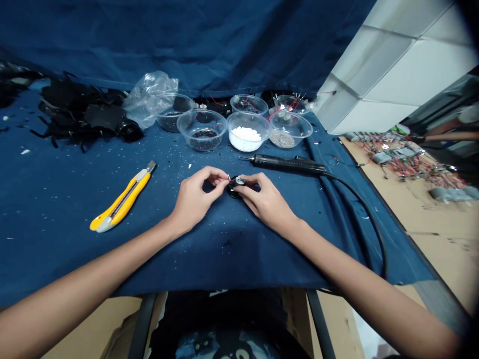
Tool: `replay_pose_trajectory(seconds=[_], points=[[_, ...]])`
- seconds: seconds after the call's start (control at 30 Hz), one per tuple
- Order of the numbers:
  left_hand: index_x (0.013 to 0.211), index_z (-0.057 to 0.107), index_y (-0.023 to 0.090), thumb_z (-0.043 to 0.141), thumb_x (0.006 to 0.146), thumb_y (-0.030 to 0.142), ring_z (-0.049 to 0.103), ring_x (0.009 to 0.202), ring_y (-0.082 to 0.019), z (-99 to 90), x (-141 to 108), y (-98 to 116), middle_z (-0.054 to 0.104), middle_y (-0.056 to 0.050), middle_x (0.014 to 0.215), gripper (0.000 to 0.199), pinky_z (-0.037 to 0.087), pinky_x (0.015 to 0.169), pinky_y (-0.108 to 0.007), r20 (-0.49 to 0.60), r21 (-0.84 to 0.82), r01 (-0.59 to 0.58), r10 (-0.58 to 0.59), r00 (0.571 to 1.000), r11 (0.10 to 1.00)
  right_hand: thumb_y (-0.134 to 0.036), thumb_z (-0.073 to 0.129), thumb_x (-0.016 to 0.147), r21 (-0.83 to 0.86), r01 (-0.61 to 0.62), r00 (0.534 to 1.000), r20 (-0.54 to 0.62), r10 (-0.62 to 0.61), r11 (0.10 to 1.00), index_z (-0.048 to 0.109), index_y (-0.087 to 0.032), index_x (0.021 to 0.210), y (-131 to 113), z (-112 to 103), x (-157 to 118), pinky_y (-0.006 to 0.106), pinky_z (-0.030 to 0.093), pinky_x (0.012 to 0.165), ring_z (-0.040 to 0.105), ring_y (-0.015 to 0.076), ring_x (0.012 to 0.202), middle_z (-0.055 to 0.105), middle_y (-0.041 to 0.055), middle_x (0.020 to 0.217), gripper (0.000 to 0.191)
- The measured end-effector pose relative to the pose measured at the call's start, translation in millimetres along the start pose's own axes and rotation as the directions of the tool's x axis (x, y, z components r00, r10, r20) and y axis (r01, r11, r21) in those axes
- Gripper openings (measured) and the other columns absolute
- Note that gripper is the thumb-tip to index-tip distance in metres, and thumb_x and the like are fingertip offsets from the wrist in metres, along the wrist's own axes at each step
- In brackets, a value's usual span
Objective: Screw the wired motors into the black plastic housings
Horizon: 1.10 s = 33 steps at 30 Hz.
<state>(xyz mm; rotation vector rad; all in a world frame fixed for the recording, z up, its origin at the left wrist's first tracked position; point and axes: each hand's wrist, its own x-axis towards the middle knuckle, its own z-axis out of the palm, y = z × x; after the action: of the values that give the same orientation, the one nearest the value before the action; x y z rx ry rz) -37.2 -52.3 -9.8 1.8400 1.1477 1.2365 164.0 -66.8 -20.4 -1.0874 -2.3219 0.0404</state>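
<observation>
A small round black part (234,192) with a whitish disc and a thin red wire lies on the blue cloth, between my two hands. My right hand (264,197) grips this part from the right, thumb and fingers at its edge. From the left, my left hand (198,194) pinches a tiny piece at the end of the red wire, its thumb and forefinger pressed together. Behind my right hand lies a black electric screwdriver (290,163), its tip toward the left. A yellow utility knife (123,199) rests on the cloth to the left.
Clear plastic bowls with black bits (204,140), white pieces (246,137) and small metal pieces (282,138) stand behind my hands. Black parts (90,117) and a plastic bag (151,97) lie at the back left. Wired parts (415,159) cover cardboard at right, near another person's arm (447,130).
</observation>
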Motion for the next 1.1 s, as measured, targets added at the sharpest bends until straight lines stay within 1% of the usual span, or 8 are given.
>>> replay_pose_trajectory(seconds=[0.1, 0.2, 0.27, 0.33, 0.43, 0.53, 0.73, 1.1], points=[[0.094, 0.063, 0.015, 0.069, 0.081, 0.026, 0.063, 0.078, -0.014, -1.2, 1, -3, 0.067, -0.003, 0.087, 0.018, 0.05, 0.073, -0.024, -0.021, -0.148, 0.16, -0.164, 0.986, 0.976, -0.021, 0.044, 0.095, -0.001, 0.007, 1.0, -0.004, -0.007, 1.0, 0.067, -0.018, 0.102, 0, 0, 0, 0.04, 0.051, 0.09, 0.056, 0.0219, 0.103, 0.056, 0.014, 0.11, 0.025], [0.091, 0.065, 0.016, 0.068, 0.082, 0.027, 0.063, 0.077, -0.014, -0.6, -1, -4, 0.067, -0.002, 0.083, 0.014, 0.049, 0.071, -0.024, 0.08, -0.104, 0.182, -0.175, 0.981, 0.978, -0.021, 0.044, 0.095, 0.002, 0.016, 1.0, -0.013, -0.016, 1.0, 0.066, -0.018, 0.1, 2, 1, -2, 0.04, 0.05, 0.091, 0.056, 0.0216, 0.104, 0.055, 0.0138, 0.111, 0.022], [0.092, 0.065, 0.017, 0.065, 0.086, 0.026, 0.062, 0.077, -0.013, 0.8, -3, -4, 0.067, -0.001, 0.086, 0.01, 0.048, 0.073, -0.024, 0.141, 0.004, 0.087, -0.087, 0.986, 0.996, -0.02, 0.045, 0.095, 0.015, 0.018, 0.999, -0.027, -0.018, 1.0, 0.064, -0.017, 0.102, 2, 3, -3, 0.04, 0.05, 0.093, 0.056, 0.0214, 0.106, 0.054, 0.0138, 0.112, 0.021], [0.093, 0.064, 0.018, 0.061, 0.089, 0.024, 0.061, 0.081, -0.014, 2.3, -3, -4, 0.067, -0.001, 0.089, 0.008, 0.046, 0.077, -0.026, 0.2, 0.134, -0.073, 0.045, 0.979, 0.988, -0.019, 0.045, 0.094, 0.038, 0.016, 0.999, -0.052, -0.014, 0.999, 0.062, -0.016, 0.102, 2, 5, -4, 0.04, 0.05, 0.095, 0.055, 0.022, 0.109, 0.053, 0.0141, 0.112, 0.019], [0.094, 0.063, 0.016, 0.056, 0.093, 0.023, 0.057, 0.087, -0.017, 3.4, 1, -6, 0.064, -0.004, 0.091, 0.01, 0.044, 0.081, -0.031, 0.292, 0.275, -0.327, 0.246, 0.924, 0.904, -0.017, 0.047, 0.093, 0.079, 0.015, 0.996, -0.094, -0.007, 0.997, 0.06, -0.015, 0.102, 1, 7, -4, 0.04, 0.05, 0.096, 0.054, 0.0224, 0.114, 0.052, 0.0148, 0.113, 0.016], [0.094, 0.062, 0.015, 0.054, 0.094, 0.026, 0.054, 0.089, -0.019, 2.7, 8, -12, 0.063, -0.006, 0.092, 0.013, 0.042, 0.082, -0.034, 0.349, 0.337, -0.484, 0.371, 0.861, 0.807, -0.015, 0.048, 0.092, 0.121, 0.003, 0.993, -0.119, 0.011, 0.993, 0.058, -0.016, 0.099, 0, 8, -4, 0.041, 0.051, 0.095, 0.055, 0.0219, 0.114, 0.052, 0.0145, 0.114, 0.013], [0.095, 0.061, 0.015, 0.054, 0.094, 0.029, 0.053, 0.088, -0.019, -0.3, 15, -20, 0.063, -0.006, 0.089, 0.016, 0.04, 0.082, -0.034, 0.411, 0.341, -0.571, 0.428, 0.805, 0.747, -0.013, 0.048, 0.091, 0.154, -0.01, 0.992, -0.124, 0.029, 0.988, 0.057, -0.017, 0.095, -1, 7, -2, 0.044, 0.05, 0.094, 0.054, 0.0223, 0.112, 0.054, 0.0142, 0.115, 0.01], [0.096, 0.063, 0.014, 0.05, 0.096, 0.025, 0.052, 0.089, -0.021, -4.2, 19, -16, 0.062, -0.008, 0.087, 0.017, 0.041, 0.088, -0.038, 0.489, 0.379, -0.71, 0.522, 0.698, 0.594, -0.011, 0.051, 0.09, 0.176, -0.017, 0.99, -0.136, 0.041, 0.984, 0.055, -0.016, 0.094, -2, 6, -3, 0.043, 0.05, 0.097, 0.054, 0.0222, 0.114, 0.051, 0.0157, 0.118, 0.009]])
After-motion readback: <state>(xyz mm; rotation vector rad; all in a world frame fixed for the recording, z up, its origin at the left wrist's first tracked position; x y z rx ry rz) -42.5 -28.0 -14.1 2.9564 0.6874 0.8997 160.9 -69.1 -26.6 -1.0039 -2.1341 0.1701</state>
